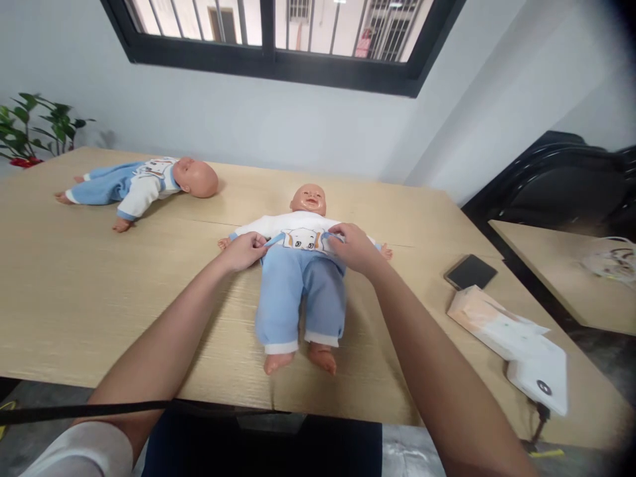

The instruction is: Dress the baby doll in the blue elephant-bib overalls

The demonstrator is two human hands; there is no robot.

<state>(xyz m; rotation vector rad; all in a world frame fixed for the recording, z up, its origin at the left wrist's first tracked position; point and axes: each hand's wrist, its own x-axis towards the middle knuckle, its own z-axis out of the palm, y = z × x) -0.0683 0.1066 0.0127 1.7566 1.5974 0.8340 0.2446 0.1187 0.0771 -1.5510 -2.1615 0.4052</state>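
Observation:
A baby doll (pixel 309 199) lies on its back in the middle of the wooden table (pixel 74 291), dressed in a white top and light blue trousers (pixel 298 291). My left hand (pixel 244 250) is closed in a pinch on the trousers' waistband at the doll's left side. My right hand (pixel 352 246) is closed on the waistband at the other side. Both hands hold the band at the doll's belly, over the printed picture on the top.
A second dressed doll (pixel 144 185) lies on its side at the table's far left, near a green plant (pixel 30 129). A black phone (pixel 470 271), a tissue pack (pixel 489 321) and a white device (pixel 541 374) lie at the right. Another table (pixel 561 271) stands at the right.

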